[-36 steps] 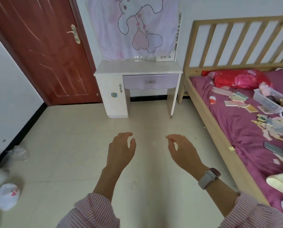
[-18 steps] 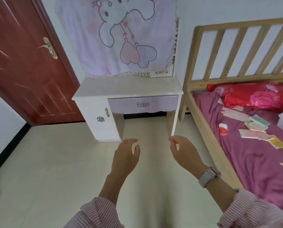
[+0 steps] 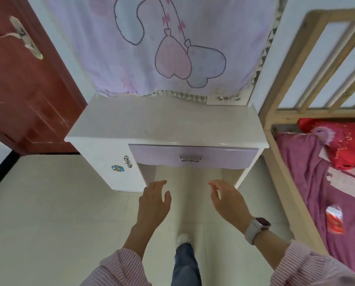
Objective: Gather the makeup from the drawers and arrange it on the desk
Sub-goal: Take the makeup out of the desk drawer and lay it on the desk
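So we've got both hands out in front of us, holding nothing. The left hand (image 3: 154, 205) has its fingers (image 3: 157, 183) loosely curved and spread apart, thumb out to the side. The right hand (image 3: 227, 201) is about the same, fingers relaxed and a bit bent, nothing pinched, with a pale watch (image 3: 256, 227) on that wrist.

Just beyond our fingers stands the white worktop (image 3: 166, 122), and its top is bare. The lilac drawer (image 3: 193, 156) sits right under the worktop edge, above and ahead of both hands, pushed in flush, its little silver handle (image 3: 190, 159) roughly between our two hands and further out. Off to the left of the left fingers is the white cabinet door (image 3: 108, 162), closed too. We can't see any makeup, so can't tell where it sits.

A pink cloth (image 3: 162, 44) with heart balloons hangs behind the worktop. Red door (image 3: 17, 89) well to the left, wooden bed (image 3: 296, 182) with purple sheet on the right of our right fingers. Our foot (image 3: 183, 238) shows on the floor below the hands.
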A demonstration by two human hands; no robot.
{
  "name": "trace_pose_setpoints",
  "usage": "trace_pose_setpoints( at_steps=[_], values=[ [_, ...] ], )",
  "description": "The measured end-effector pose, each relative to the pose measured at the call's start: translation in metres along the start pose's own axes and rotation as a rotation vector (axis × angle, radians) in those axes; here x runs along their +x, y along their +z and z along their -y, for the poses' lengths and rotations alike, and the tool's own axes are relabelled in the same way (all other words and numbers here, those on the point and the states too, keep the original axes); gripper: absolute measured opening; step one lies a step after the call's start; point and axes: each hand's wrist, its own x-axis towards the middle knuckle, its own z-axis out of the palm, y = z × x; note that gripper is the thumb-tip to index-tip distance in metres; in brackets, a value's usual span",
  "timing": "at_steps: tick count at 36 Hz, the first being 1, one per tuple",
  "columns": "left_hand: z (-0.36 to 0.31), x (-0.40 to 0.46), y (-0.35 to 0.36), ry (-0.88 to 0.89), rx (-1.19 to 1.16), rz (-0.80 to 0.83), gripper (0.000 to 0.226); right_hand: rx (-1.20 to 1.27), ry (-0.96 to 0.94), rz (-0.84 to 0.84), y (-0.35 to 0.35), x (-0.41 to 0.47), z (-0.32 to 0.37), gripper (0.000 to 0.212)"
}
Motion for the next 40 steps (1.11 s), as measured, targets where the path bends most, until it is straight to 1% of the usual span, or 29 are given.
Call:
trace_pose_setpoints(
  at_steps=[2, 7, 11, 13, 15, 18, 22, 24, 27, 31, 33, 37, 40],
  values=[
    [0.009, 0.048, 0.011, 0.011, 0.068, 0.039, 0.039, -0.021, 0.022, 0.005, 0.017, 0.042, -0.010, 0.020],
    [0.036, 0.152, 0.043, 0.061, 0.194, 0.145, 0.051, -0.125, 0.057, 0.100, 0.061, 0.124, -0.032, 0.027],
    [0.052, 0.217, 0.071, 0.148, 0.316, 0.177, 0.055, -0.183, 0.002, 0.071, 0.104, 0.170, -0.053, 0.032],
    [0.059, 0.242, 0.086, 0.185, 0.388, 0.175, 0.058, -0.228, -0.033, 0.086, 0.129, 0.186, -0.067, 0.029],
    [0.065, 0.260, 0.099, 0.218, 0.433, 0.167, 0.059, -0.262, -0.063, 0.135, 0.150, 0.199, -0.079, 0.039],
    [0.077, 0.272, 0.116, 0.254, 0.461, 0.148, 0.058, -0.386, -0.104, 0.194, 0.182, 0.211, -0.094, 0.047],
    [0.087, 0.272, 0.124, 0.290, 0.489, 0.071, 0.057, -0.496, -0.144, 0.175, 0.209, 0.216, -0.106, 0.041],
    [0.089, 0.273, 0.125, 0.299, 0.486, 0.033, 0.056, -0.494, -0.160, 0.124, 0.215, 0.215, -0.110, 0.042],
    [0.090, 0.274, 0.127, 0.302, 0.489, 0.001, 0.055, -0.482, -0.136, 0.034, 0.221, 0.214, -0.108, 0.041],
    [0.089, 0.273, 0.126, 0.312, 0.494, -0.046, 0.054, -0.497, -0.095, -0.001, 0.224, 0.209, -0.103, 0.037],
    [0.087, 0.273, 0.125, 0.313, 0.493, -0.049, 0.053, -0.486, -0.093, 0.001, 0.221, 0.207, -0.104, 0.039],
    [0.087, 0.274, 0.123, 0.310, 0.515, -0.022, 0.054, -0.467, -0.061, 0.070, 0.214, 0.206, -0.100, 0.041],
    [0.087, 0.274, 0.123, 0.304, 0.514, -0.023, 0.055, -0.465, -0.074, 0.078, 0.211, 0.202, -0.100, 0.037]
  ],
)
